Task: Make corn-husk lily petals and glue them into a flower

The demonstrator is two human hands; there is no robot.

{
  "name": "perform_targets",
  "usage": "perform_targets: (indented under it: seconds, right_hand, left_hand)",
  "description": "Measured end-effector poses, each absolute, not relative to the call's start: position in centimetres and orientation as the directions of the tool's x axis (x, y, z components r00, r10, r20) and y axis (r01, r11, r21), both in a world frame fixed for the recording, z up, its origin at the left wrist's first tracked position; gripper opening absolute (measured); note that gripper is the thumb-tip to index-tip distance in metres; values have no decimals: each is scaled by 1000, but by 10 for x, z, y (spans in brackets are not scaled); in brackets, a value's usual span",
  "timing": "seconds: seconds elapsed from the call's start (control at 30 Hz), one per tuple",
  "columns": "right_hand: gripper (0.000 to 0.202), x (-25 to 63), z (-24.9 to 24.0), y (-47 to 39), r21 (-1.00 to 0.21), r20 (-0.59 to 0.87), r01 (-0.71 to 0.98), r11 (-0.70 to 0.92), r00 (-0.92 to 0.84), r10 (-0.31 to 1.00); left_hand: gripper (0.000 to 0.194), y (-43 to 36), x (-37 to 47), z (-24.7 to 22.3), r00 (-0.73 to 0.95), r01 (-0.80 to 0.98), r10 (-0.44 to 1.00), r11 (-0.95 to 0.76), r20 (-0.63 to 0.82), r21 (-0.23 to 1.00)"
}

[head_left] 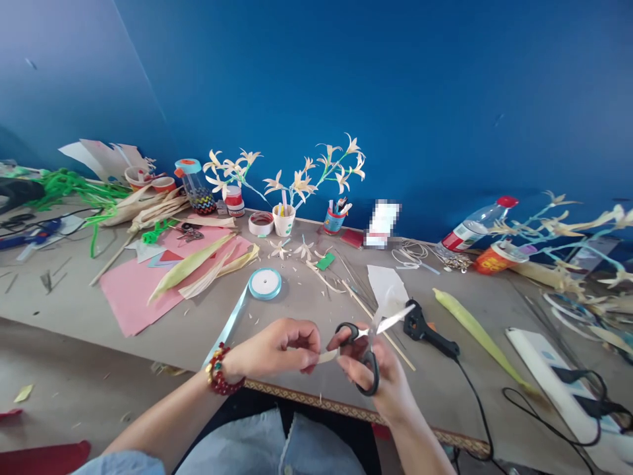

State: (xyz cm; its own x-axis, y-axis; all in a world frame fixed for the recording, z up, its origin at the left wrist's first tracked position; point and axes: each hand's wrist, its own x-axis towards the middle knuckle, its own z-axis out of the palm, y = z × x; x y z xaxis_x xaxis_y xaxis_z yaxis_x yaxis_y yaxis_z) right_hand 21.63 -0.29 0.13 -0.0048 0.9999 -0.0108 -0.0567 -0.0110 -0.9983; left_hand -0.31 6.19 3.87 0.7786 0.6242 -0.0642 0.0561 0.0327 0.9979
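Observation:
Near the table's front edge, my left hand pinches one end of a small pale husk strip. My right hand has its fingers through the black handles of the scissors. The silver blades are spread and point away to the right. The strip's other end meets the fingertips of my right hand. Above my left hand lies a roll of light blue ribbon, its loose tail running down behind my left wrist.
Pink paper with husks lies left. Behind stand a white cup of husk flowers and a pen holder. To the right are a black glue gun, a husk, a power strip and a bottle.

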Motion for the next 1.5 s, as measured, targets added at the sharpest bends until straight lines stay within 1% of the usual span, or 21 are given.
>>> perform_targets:
  seconds: [0.07,0.13,0.2,0.3,0.43,0.57,0.63,0.7,0.77,0.83,0.9,1.0,1.07,1.13,1.2,1.27,1.37,1.5]
  right_hand:
    - [30,210,8,2,-996,-6,-87,-9,-43,999]
    - [25,204,13,3,-997,6,-76,2,-52,999]
    - [23,199,14,3,-998,-2,-67,-4,-36,999]
    - [24,195,14,2,-994,-26,-109,-26,-1,1000]
    - [26,195,11,3,-981,-4,-195,-9,-25,1000]
    - [21,196,10,4,-984,28,-174,24,-19,999]
    - [22,194,8,3,-983,23,-183,24,7,1000]
    - [24,191,5,3,-973,16,-229,29,62,998]
    - [25,188,1,3,-969,18,-241,46,116,993]
    - [24,185,-1,3,-976,29,-210,59,141,990]
    - [23,183,-1,3,-982,44,-173,70,147,988]
    - [28,184,2,2,-988,37,-142,59,150,988]
    - [31,188,5,-1,-996,24,-84,33,107,994]
    - [36,193,6,-6,-1000,8,-6,8,-11,1000]
    - [46,197,5,-12,-999,-36,43,-30,-151,988]
    - [57,200,3,-19,-994,-104,61,-92,-252,962]
    - [64,199,-1,-24,-985,-171,72,-157,-300,938]
    - [65,195,1,-23,-979,-204,54,-197,-294,934]
  left_hand:
    - [11,63,-4,39,802,74,593,25,-74,997]
    - [11,63,-4,38,795,70,602,37,-78,997]
    - [15,61,-2,36,744,15,665,78,-63,997]
    - [23,58,3,31,648,-108,761,140,-37,984]
    - [28,56,8,25,659,-211,752,213,-23,954]
    - [23,59,8,22,700,-240,713,272,-28,932]
    - [21,58,10,20,678,-300,734,322,-36,898]
    - [20,53,15,18,617,-392,785,354,-42,849]
    - [19,47,21,15,548,-460,835,342,-41,819]
    - [17,40,28,11,482,-495,875,309,-39,812]
    - [16,35,33,10,428,-527,903,287,-42,800]
    - [16,32,35,11,372,-545,927,255,-42,799]
    - [14,33,33,14,331,-539,943,222,-37,813]
    - [12,34,30,18,308,-531,951,194,-26,825]
    - [11,35,28,20,305,-523,952,175,-9,834]
    - [10,36,28,22,303,-515,953,154,10,843]
    - [12,36,31,22,301,-526,953,141,29,838]
    - [14,36,33,22,319,-564,947,171,22,808]
